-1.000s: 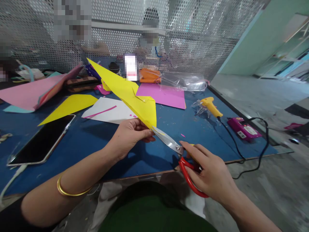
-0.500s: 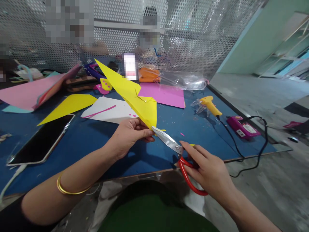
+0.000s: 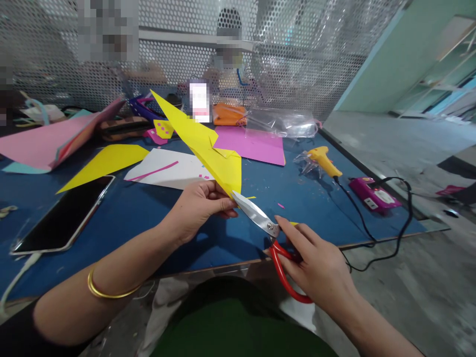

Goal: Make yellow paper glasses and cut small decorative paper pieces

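A large pointed piece of yellow paper stands tilted over the table, its lower corner pinched between the thumb and fingers of my left hand. My right hand is closed around the red handles of a pair of scissors. The silver blades look nearly together, and their tip meets the yellow paper's lower edge just beside my left thumb. Right by the blades lies a thin yellow sliver on the table. Part of my right hand's fingers is hidden behind the handles.
On the blue table lie a phone with a cable, a white sheet with pink scraps, another yellow piece and purple paper. To the right are a yellow glue gun and a magenta power box. Perforated metal stands behind.
My right hand and the scissors have shifted slightly left, the tip sliding a little further over the yellow paper's corner. My left hand keeps its hold almost unmoved.
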The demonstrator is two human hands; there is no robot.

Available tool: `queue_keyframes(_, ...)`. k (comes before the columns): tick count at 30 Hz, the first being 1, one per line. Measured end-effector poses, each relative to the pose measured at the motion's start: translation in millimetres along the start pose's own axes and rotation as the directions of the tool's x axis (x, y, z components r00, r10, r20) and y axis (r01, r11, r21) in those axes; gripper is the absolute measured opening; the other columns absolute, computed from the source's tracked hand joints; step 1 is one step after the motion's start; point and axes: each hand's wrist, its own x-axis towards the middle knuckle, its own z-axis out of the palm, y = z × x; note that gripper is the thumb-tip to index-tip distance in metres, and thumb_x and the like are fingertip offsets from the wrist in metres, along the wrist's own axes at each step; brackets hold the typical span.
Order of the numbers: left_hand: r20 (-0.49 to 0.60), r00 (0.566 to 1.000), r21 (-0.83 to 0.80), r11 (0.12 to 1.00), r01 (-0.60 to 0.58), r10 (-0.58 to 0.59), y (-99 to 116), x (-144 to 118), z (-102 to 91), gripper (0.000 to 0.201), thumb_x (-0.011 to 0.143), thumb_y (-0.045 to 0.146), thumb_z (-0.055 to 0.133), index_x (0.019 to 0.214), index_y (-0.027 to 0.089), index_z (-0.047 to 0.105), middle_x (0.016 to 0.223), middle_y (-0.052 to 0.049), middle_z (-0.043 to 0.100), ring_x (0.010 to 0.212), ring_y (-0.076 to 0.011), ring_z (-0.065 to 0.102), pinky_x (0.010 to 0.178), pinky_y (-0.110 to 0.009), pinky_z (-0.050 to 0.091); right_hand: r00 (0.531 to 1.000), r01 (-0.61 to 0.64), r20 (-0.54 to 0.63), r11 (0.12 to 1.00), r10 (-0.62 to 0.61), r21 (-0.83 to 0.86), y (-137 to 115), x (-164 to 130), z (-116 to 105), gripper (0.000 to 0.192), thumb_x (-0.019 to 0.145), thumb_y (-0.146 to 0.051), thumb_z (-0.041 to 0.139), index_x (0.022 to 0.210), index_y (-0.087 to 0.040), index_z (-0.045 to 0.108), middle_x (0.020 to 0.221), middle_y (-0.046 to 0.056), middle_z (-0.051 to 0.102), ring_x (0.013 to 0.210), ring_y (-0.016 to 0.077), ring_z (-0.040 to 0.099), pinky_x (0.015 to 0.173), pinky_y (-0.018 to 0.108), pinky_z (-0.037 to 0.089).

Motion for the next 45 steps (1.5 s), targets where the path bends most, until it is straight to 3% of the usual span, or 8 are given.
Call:
queue_keyframes(8,0.017,1.0,-0.028,0.999,0.019,-0.018,1,-2,2.3,0.021,0.059,0.022,0.083,0.077,0.017,0.072,0.074,-0.002,0.074,0.057,-0.0125,0.067,0.06,-0.025,0.057,1.0,0.017,0.018,1.0,-0.016,-0.01,1,-4,3,0.041,0.101,-0.036,0.04,0.128,-0.011,0.058,0.09,0.01,0.07,0.067,0.0179,0.068,0.051,0.027,0.054)
queue_keyframes(13,-0.031,1.0,-0.029,1.0,0.003,-0.004,0,0,-0.3,0.022,0.061,0.024,0.085,0.076,0.016,0.072,0.068,-0.001,0.072,0.059,-0.014,0.068,0.063,-0.026,0.058,0.982,-0.184,-0.021,0.979,0.187,0.085,17,3,-4,0.04,0.097,-0.04,0.051,0.13,-0.018,0.057,0.082,0.004,0.067,0.066,0.016,0.066,0.057,0.025,0.052)
queue_keyframes(19,-0.112,0.994,-0.064,0.998,0.004,-0.011,-1,0,-1.5,0.025,0.062,0.031,0.084,0.08,0.018,0.072,0.077,-0.004,0.075,0.065,-0.0161,0.07,0.065,-0.028,0.057,0.947,-0.275,0.083,0.916,0.311,-0.291,65,20,-7,0.041,0.088,-0.044,0.055,0.12,-0.019,0.062,0.087,0.008,0.074,0.069,0.0245,0.069,0.054,0.031,0.046)
queue_keyframes(29,-0.097,0.994,-0.122,0.992,0.038,-0.05,-2,-1,-3.7,0.022,0.066,0.031,0.083,0.083,0.019,0.076,0.079,-0.005,0.077,0.075,-0.0157,0.069,0.068,-0.025,0.052,0.93,-0.053,0.329,0.943,0.167,-0.328,95,37,-16,0.028,0.089,-0.031,0.052,0.103,-0.018,0.072,0.09,0.012,0.068,0.072,0.0253,0.067,0.063,0.034,0.047)
queue_keyframes(33,-0.117,0.992,-0.119,0.992,0.032,-0.046,-2,-5,1.6,0.019,0.065,0.031,0.084,0.079,0.02,0.077,0.079,-0.005,0.076,0.076,-0.0157,0.067,0.067,-0.024,0.049,0.969,-0.241,0.077,0.963,0.233,0.118,61,49,-9,0.027,0.09,-0.035,0.056,0.105,-0.019,0.071,0.098,0.009,0.069,0.086,0.0239,0.066,0.076,0.037,0.051)
queue_keyframes(35,-0.108,0.993,-0.118,0.993,0.023,-0.036,-2,-8,6.2,0.017,0.064,0.03,0.084,0.077,0.02,0.077,0.079,-0.004,0.076,0.075,-0.0148,0.065,0.066,-0.024,0.048,0.945,-0.308,0.084,0.777,0.315,0.549,30,57,0,0.026,0.084,-0.039,0.065,0.101,-0.02,0.071,0.089,0.005,0.07,0.08,0.0194,0.066,0.074,0.033,0.052)
queue_keyframes(37,-0.088,0.996,-0.117,0.993,0.011,-0.022,-3,-12,10.1,0.016,0.064,0.03,0.083,0.075,0.021,0.077,0.079,-0.004,0.076,0.074,-0.0142,0.064,0.065,-0.023,0.046,0.91,-0.378,0.228,0.462,0.347,0.803,1,65,11,0.025,0.075,-0.039,0.073,0.091,-0.019,0.069,0.078,0.002,0.069,0.071,0.0174,0.064,0.067,0.031,0.052)
queue_keyframes(45,-0.101,0.995,-0.195,0.98,-0.043,0.023,-14,-24,12.4,0.02,0.06,0.034,0.084,0.07,0.018,0.077,0.07,-0.003,0.074,0.066,-0.0142,0.062,0.059,-0.023,0.046,0.892,-0.343,0.18,0.364,0.414,0.866,-35,71,31,0.027,0.085,-0.041,0.064,0.068,-0.02,0.059,0.06,-0.003,0.056,0.059,0.0122,0.052,0.058,0.025,0.043)
